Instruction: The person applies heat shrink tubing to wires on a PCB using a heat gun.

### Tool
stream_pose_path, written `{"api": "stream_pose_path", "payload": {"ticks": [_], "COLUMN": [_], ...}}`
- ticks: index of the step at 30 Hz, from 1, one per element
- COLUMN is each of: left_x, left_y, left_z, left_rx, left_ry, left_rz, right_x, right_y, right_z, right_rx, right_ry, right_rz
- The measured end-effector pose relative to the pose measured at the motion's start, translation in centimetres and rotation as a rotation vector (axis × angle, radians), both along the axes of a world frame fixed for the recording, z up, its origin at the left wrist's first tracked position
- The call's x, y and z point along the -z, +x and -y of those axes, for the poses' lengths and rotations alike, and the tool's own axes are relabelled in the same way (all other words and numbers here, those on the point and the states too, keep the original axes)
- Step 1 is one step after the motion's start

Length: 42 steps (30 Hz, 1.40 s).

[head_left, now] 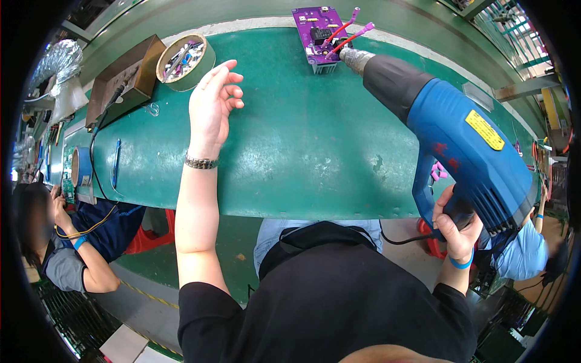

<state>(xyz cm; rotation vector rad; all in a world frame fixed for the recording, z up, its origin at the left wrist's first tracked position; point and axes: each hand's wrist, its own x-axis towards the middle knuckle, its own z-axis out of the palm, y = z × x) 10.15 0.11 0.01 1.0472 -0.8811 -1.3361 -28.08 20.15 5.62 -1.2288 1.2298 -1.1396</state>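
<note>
- Right hand (457, 227) grips the blue heat gun (451, 130), nozzle at the purple board (318, 33), far on the green surface (302, 151).
- Left hand (212, 106) hovers open, empty.
- Heating looks underway; pink sleeves (357, 30) apparently unfinished.

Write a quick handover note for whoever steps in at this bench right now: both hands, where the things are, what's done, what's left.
Right hand: grips the blue heat gun, nozzle aimed at the purple circuit board on the green belt.
Left hand: open, empty, raised above the belt beside the tape roll holding small parts.
Done: gun is at the board's red and pink leads.
Left: whether heating there is finished cannot be told; the board lies on the belt.
</note>
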Motion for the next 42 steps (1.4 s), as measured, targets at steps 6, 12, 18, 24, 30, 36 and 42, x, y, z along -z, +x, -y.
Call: {"api": "stream_pose_path", "payload": {"ticks": [6,12,18,24,30,36,42], "left_x": [0.1,-0.1,-0.2,0.1,0.0,0.0,0.2], "left_y": [0.3,0.2,0.2,0.1,0.2,0.1,0.4], "left_z": [-0.1,-0.2,-0.3,-0.1,-0.2,-0.1,0.0], "left_rx": [-0.003,-0.009,-0.015,-0.016,-0.012,-0.013,-0.011], "left_ry": [0.0,0.011,0.008,0.0,-0.012,-0.006,0.002], "left_rz": [-0.006,0.02,0.012,-0.008,-0.012,-0.014,-0.011], "right_x": [0.0,0.1,0.2,0.1,-0.4,0.6,0.7], "right_y": [0.0,0.6,0.1,1.1,1.2,1.3,1.3], "right_z": [-0.1,0.2,0.0,0.3,0.6,0.4,0.2], "right_rx": [-0.063,-0.066,-0.043,-0.043,-0.083,-0.048,0.038], "right_ry": [0.015,0.091,0.002,-0.062,-0.08,-0.099,-0.053], "right_rz": [-0.089,0.005,0.112,0.082,0.026,0.089,0.055]}}
